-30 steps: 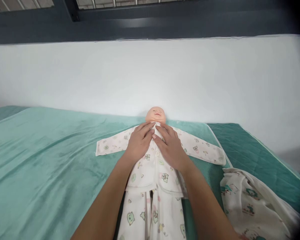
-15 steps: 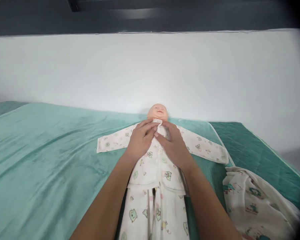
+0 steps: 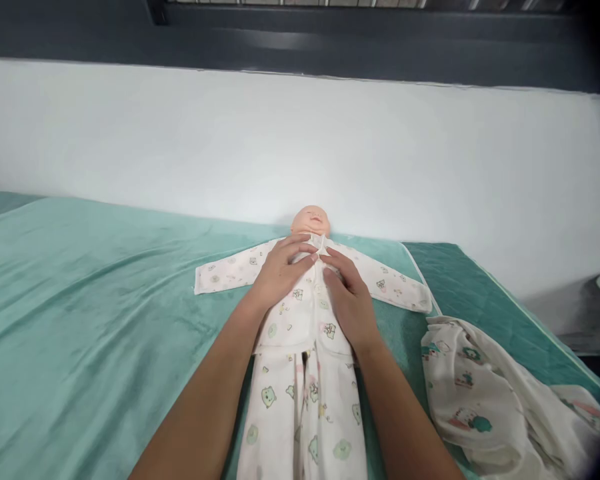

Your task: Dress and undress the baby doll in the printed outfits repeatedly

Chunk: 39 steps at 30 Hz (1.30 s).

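Observation:
A baby doll [image 3: 311, 219] lies on its back, its head toward the wall. It is dressed in a white long-sleeved baby jacket [image 3: 290, 337] and baby trousers [image 3: 275, 417], both with a small green bear print. The jacket's sleeves spread out to either side. On the upper chest, my left hand [image 3: 284, 268] pinches the jacket's front edge just below the collar, with its other fingers stretched over the cloth. Opposite it, my right hand [image 3: 351, 293] grips the other front edge, thumb and forefinger bent. The fingertips of both hands nearly meet and partly hide the fastening there.
A green plush sheet [image 3: 105, 320] covers the bed under the doll. To the right lies a crumpled white printed cloth [image 3: 480, 400], beside a darker green quilted pad [image 3: 460, 280]. A white wall [image 3: 300, 140] stands behind, with a dark metal beam [image 3: 300, 50] above it.
My right hand has drawn slightly away from the left, and the collar now shows a small gap between the front edges. The view has tilted and shifted a little.

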Available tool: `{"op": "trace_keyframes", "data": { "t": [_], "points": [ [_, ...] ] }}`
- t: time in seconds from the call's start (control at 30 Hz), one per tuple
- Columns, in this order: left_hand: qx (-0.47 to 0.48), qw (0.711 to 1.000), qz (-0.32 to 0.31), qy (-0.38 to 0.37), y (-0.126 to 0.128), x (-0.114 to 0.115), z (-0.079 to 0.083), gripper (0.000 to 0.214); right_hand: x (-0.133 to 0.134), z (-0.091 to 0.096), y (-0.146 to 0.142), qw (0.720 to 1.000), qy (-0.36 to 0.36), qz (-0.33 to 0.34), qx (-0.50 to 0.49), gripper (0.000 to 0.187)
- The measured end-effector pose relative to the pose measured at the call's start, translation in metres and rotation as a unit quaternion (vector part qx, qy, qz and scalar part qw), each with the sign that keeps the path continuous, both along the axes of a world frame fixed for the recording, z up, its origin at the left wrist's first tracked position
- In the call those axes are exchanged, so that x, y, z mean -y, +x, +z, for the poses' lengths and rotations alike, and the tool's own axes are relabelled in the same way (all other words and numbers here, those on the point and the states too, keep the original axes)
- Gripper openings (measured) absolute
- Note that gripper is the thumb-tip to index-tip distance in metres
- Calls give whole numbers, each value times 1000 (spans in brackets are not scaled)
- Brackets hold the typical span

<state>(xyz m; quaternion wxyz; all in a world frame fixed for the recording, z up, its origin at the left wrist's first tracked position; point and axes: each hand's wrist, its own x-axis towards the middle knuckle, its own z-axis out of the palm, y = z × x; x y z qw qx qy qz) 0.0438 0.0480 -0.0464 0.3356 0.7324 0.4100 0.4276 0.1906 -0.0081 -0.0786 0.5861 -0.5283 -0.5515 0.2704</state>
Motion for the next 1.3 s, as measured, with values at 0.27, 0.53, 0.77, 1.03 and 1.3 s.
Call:
{"op": "trace_keyframes", "data": {
  "t": [0.27, 0.53, 0.77, 1.03, 1.3],
  "points": [
    [5, 999, -26, -21, -3, -5, 1, 15, 13, -3, -3, 999, -32, -10, 18, 32],
    [11, 998, -41, -35, -5, -5, 1, 8, 11, 1, -1, 999, -33, -3, 36, 29],
    [12, 999, -24, -36, -1, -1, 5, 7, 10, 4, -3, 999, -33, -11, 14, 26],
    [-7, 1000, -9, -23, -3, 11, 3, 23, 4, 1, -2, 995, -32, -28, -90, 18],
    [-65, 997, 10, 38, -12, 40, -7, 26, 11, -2, -1, 997, -7, -19, -80, 16]
  ]
}}
